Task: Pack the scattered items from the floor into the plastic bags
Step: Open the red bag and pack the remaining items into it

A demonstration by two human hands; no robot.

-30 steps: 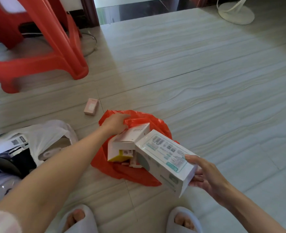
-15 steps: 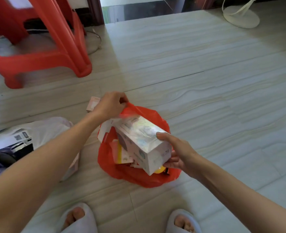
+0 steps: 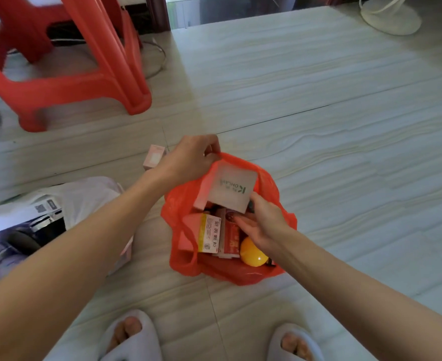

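A second ago the right hand (image 3: 262, 225) carried the white box (image 3: 231, 190) above the floor; now the box stands inside the red bag (image 3: 272, 188), the hand's fingers relaxed, just touching its lower corner. The left hand (image 3: 188, 161) pinches the bag's rim, holding it open. One small pink box (image 3: 154, 157) lies unpacked on the floor (image 3: 344, 152), probably next

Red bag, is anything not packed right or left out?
Yes. A small pink box lies on the floor outside the red bag, beside the left hand. In the bag, the grey box stands tilted on the other items, under the right hand.
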